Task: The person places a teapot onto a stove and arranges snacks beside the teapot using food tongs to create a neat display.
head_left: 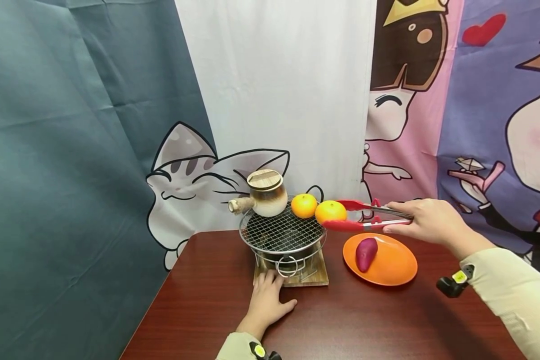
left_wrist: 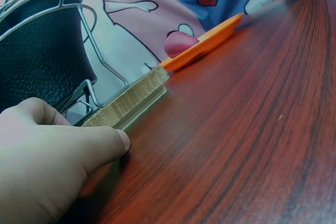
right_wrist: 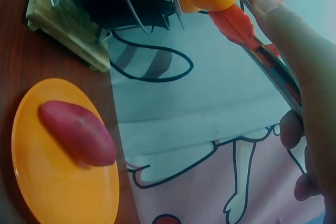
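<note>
We had the right hand (head_left: 432, 220) squeezing red-tipped metal tongs (head_left: 369, 216) around a round orange tangerine (head_left: 330, 211) at the wire grill's (head_left: 281, 231) rim, fingers curled tight. The left hand (head_left: 266, 297) lay flat on the dark wood counter (head_left: 342, 320), fingers relaxed. We reckoned setting it down gently came next.

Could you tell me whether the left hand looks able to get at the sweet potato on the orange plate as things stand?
Probably yes: the left hand rests by the grill base, and bare table lies between it and the sweet potato on the plate.
</note>
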Action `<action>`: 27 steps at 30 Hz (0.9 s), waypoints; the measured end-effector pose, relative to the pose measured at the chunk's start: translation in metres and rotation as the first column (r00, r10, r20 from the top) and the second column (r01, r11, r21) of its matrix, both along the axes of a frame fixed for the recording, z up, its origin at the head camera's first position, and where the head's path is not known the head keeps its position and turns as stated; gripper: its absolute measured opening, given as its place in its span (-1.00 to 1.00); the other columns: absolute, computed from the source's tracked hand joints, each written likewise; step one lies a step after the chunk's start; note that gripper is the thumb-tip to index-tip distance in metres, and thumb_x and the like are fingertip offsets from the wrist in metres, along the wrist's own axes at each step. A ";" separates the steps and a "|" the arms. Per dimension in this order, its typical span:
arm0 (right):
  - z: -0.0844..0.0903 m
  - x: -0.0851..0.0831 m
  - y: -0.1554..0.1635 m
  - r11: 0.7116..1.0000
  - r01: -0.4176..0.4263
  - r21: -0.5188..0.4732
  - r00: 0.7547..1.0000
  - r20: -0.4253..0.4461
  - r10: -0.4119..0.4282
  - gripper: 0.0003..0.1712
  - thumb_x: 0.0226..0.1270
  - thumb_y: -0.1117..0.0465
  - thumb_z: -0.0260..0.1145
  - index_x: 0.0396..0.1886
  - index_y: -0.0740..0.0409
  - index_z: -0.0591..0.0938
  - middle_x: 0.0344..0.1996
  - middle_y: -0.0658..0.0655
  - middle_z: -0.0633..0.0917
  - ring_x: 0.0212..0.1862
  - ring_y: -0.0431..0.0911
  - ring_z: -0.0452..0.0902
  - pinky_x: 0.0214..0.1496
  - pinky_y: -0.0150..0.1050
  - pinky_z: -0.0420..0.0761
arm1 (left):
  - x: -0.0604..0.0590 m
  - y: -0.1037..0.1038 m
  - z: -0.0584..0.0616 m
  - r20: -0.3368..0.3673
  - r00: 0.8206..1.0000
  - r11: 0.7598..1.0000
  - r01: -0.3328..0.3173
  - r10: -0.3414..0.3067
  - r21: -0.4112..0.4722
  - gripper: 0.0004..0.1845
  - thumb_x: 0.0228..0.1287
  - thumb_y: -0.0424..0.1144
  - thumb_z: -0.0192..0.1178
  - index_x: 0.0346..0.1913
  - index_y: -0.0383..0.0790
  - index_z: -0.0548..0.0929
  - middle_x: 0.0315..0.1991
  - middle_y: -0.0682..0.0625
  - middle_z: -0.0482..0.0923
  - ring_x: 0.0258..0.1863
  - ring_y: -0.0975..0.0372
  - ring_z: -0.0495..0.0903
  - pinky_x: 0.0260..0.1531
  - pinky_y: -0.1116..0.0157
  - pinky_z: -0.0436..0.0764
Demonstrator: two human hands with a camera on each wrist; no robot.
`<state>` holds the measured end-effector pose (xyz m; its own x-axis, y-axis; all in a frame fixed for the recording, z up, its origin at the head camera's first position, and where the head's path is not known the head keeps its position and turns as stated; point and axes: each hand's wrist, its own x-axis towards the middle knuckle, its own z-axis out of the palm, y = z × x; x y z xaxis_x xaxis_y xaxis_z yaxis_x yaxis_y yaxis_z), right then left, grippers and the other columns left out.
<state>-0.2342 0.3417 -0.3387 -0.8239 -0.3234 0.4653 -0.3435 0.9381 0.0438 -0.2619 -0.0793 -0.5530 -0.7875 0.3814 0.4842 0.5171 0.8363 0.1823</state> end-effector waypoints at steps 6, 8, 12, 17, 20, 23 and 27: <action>0.000 -0.004 -0.010 1.000 -0.019 0.020 1.000 0.000 0.019 -0.20 0.15 -0.44 0.33 0.23 -0.04 0.68 -0.01 0.20 0.76 -0.04 0.17 0.69 -0.13 0.13 0.63 | -0.001 0.000 -0.002 -0.005 1.000 1.000 0.001 -0.001 -0.004 -0.45 -0.08 0.22 0.46 -0.04 0.06 0.63 0.03 0.05 0.43 0.04 0.09 0.36 0.10 -0.02 0.37; 0.000 -0.005 -0.014 0.999 -0.031 0.023 0.999 -0.013 0.031 -0.21 0.14 -0.44 0.34 0.21 -0.04 0.69 -0.02 0.17 0.77 -0.05 0.16 0.70 -0.13 0.13 0.63 | -0.001 0.000 -0.002 -0.010 1.000 1.000 0.001 -0.001 -0.004 -0.45 -0.09 0.22 0.46 -0.04 0.06 0.63 0.04 0.05 0.43 0.04 0.09 0.36 0.10 -0.02 0.37; -0.002 -0.008 -0.020 0.998 -0.059 0.023 0.997 -0.038 0.060 -0.23 0.12 -0.41 0.38 0.18 -0.03 0.71 -0.05 0.14 0.78 -0.10 0.15 0.71 -0.15 0.11 0.63 | -0.001 0.000 -0.001 -0.024 1.000 1.000 0.006 -0.006 0.001 -0.45 -0.11 0.21 0.47 -0.05 0.05 0.64 0.03 0.06 0.44 0.04 0.10 0.37 0.10 -0.01 0.37; -0.005 -0.011 -0.028 0.996 -0.081 0.025 0.996 -0.039 0.082 -0.23 0.10 -0.40 0.40 0.17 -0.01 0.72 -0.09 0.13 0.79 -0.15 0.12 0.73 -0.23 0.05 0.64 | -0.001 0.000 -0.001 -0.029 1.000 1.000 0.010 -0.010 -0.001 -0.45 -0.10 0.21 0.47 -0.04 0.05 0.64 0.03 0.06 0.44 0.03 0.10 0.37 0.09 0.00 0.37; -0.006 -0.011 -0.034 0.997 -0.078 0.024 0.997 -0.017 0.078 -0.21 0.10 -0.43 0.38 0.18 -0.03 0.71 -0.09 0.13 0.79 -0.13 0.11 0.72 -0.24 0.03 0.64 | -0.002 0.000 -0.001 -0.032 0.999 1.000 0.009 -0.009 -0.006 -0.43 -0.10 0.21 0.46 -0.02 0.03 0.65 0.03 0.04 0.44 0.03 0.09 0.37 0.08 0.01 0.39; -0.007 -0.013 -0.039 0.997 -0.073 0.027 0.997 0.005 0.073 -0.20 0.11 -0.46 0.35 0.19 -0.05 0.71 -0.07 0.13 0.78 -0.11 0.12 0.72 -0.23 0.03 0.65 | -0.001 0.000 -0.001 -0.023 1.000 1.000 0.005 -0.005 -0.010 -0.42 -0.08 0.22 0.46 0.00 0.01 0.64 0.04 0.03 0.43 0.03 0.09 0.37 0.09 0.01 0.39; -0.011 -0.015 -0.044 0.997 -0.075 0.022 0.997 0.014 0.074 -0.19 0.10 -0.48 0.34 0.19 -0.06 0.71 -0.07 0.13 0.78 -0.14 0.10 0.71 -0.25 0.00 0.65 | 0.000 -0.001 -0.001 -0.009 1.000 1.000 0.005 -0.005 -0.009 -0.43 -0.06 0.22 0.45 0.00 0.01 0.64 0.05 0.03 0.43 0.04 0.08 0.36 0.09 0.00 0.38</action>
